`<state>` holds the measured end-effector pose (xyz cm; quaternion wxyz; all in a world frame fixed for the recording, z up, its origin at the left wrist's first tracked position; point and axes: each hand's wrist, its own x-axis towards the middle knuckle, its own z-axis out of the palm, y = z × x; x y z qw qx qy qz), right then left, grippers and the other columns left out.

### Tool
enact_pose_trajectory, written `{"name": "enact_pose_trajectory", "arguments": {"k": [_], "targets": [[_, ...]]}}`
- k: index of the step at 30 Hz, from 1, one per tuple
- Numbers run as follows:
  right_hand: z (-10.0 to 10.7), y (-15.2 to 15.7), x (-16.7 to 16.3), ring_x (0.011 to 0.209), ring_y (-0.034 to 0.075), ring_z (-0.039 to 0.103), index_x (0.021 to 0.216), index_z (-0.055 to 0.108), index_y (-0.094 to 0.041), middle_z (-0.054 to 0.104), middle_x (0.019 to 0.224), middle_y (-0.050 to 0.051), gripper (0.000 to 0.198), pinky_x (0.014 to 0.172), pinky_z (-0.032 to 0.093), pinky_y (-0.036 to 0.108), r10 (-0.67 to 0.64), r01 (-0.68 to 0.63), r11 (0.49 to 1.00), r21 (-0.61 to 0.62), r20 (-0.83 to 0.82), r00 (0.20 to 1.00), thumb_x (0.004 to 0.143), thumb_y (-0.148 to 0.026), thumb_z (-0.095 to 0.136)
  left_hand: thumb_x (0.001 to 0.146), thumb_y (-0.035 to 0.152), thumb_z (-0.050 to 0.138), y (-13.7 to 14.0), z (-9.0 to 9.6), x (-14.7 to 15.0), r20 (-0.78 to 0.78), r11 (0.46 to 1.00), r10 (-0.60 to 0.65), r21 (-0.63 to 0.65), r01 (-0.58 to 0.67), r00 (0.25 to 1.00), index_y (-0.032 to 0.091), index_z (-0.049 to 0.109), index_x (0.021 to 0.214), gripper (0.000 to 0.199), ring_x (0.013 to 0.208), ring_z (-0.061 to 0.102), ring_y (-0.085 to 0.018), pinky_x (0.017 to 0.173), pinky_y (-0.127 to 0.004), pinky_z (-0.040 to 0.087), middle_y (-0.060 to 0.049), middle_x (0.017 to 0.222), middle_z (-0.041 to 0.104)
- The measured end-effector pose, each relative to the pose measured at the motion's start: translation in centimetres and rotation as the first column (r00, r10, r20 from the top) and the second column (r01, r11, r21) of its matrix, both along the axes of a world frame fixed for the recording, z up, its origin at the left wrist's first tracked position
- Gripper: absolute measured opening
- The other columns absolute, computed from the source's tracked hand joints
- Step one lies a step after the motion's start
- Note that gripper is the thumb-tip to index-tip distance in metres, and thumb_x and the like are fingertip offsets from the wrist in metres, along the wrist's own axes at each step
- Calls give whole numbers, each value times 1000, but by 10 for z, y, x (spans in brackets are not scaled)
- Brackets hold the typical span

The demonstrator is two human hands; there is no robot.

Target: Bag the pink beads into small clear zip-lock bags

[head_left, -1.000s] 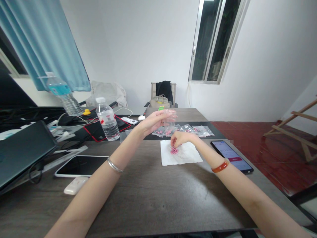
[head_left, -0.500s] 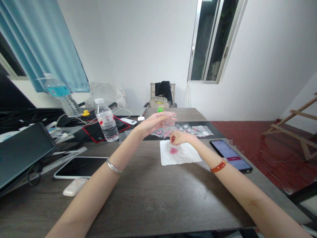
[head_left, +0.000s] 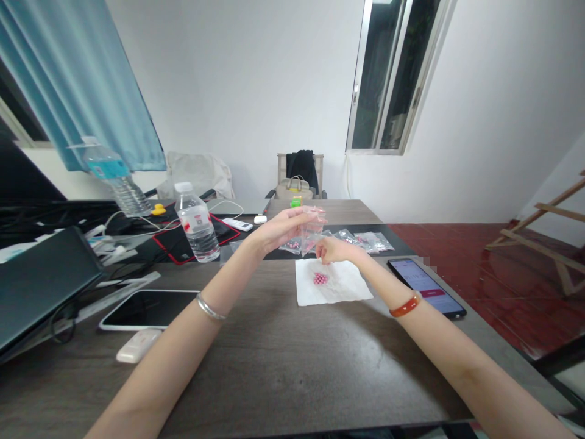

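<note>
Pink beads (head_left: 320,278) on paper (head_left: 350,285), near right hand (head_left: 337,250)

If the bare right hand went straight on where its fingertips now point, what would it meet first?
Pointing downward, the right hand would probably first meet the flat white paper sheet, near the small round pink beads; depth is unclear.

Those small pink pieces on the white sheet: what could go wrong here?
The loose pink pieces might scatter if the right hand, close by, bumps the white sheet under them. The clear bag, held up in the left hand, could slip.
</note>
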<state>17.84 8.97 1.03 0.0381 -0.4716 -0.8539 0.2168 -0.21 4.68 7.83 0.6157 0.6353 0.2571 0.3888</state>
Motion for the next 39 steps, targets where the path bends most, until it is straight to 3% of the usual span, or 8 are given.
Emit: {"name": "enact_pose_trajectory", "arguments": {"k": [6, 11, 15, 20, 25, 35, 37, 39], "targets": [[15, 8, 14, 66, 16, 60, 75, 64, -11, 66, 69, 4, 19, 58, 43, 23, -9, 60, 981, 186, -265, 964, 60, -4, 57, 73, 33, 75, 0, 1, -1, -5, 999, -43, -2, 43, 999, 15, 67, 108, 40, 90, 64, -17, 81, -31, 47, -11, 106, 69], [58, -6, 28, 72, 17, 64, 83, 62, -13, 68, 76, 4, 19, 64, 48, 26, -33, 257, 943, 211, -708, 705, 64, -17, 63, 74, 28, 74, 2, -2, -2, -79, 994, -107, 25, 109, 991, 16, 66, 109, 37, 100, 62, -19, 86, -32, 46, -10, 110, 67], [90, -37, 26, 74, 17, 64, 85, 61, -15, 66, 79, 4, 24, 68, 50, 29, 58, 222, 949, 226, -813, 580, 65, -26, 69, 72, 25, 75, 1, -3, 0, -99, 995, -94, 27, 97, 991, 16, 65, 109, 39, 103, 61, -19, 88, -33, 45, -10, 113, 66], [102, -65, 13, 75, 16, 63, 87, 61, -14, 65, 86, 6, 29, 66, 52, 30, 141, 15, 981, 192, -770, 623, 67, -30, 73, 70, 22, 77, 0, -3, 1, -85, 993, -108, 28, 111, 990, 15, 65, 107, 39, 94, 63, -17, 84, -31, 46, -8, 104, 68], [100, -68, 10, 71, 14, 62, 86, 63, -13, 66, 79, 5, 28, 63, 51, 28, 137, -14, 986, 168, -755, 641, 69, -33, 73, 69, 21, 78, 1, -3, 2, -65, 991, -126, 25, 128, 990, 15, 66, 105, 38, 97, 63, -17, 87, -30, 45, -8, 104, 68], [95, -41, 20, 69, 14, 62, 84, 62, -14, 65, 77, 3, 19, 68, 51, 28, 103, 261, 929, 263, -860, 500, 73, -29, 65, 76, 31, 73, -2, 0, -1, -66, 997, -80, 14, 81, 995, 15, 65, 112, 41, 102, 62, -20, 89, -35, 45, -12, 119, 64], [86, -27, 24, 64, 13, 61, 83, 61, -14, 64, 73, 2, 16, 64, 49, 27, 32, 342, 909, 238, -859, 512, 74, -26, 62, 77, 31, 71, -1, 0, 0, -53, 996, -85, 5, 85, 995, 14, 65, 113, 40, 99, 63, -19, 87, -34, 46, -13, 118, 65], [75, -14, 30, 60, 12, 60, 81, 60, -14, 62, 69, 2, 12, 60, 48, 26, -62, 389, 896, 214, -807, 587, 74, -23, 60, 78, 31, 70, 0, -1, 0, -41, 996, -89, -4, 89, 995, 14, 65, 112, 38, 96, 63, -19, 84, -33, 48, -13, 114, 66]]}}
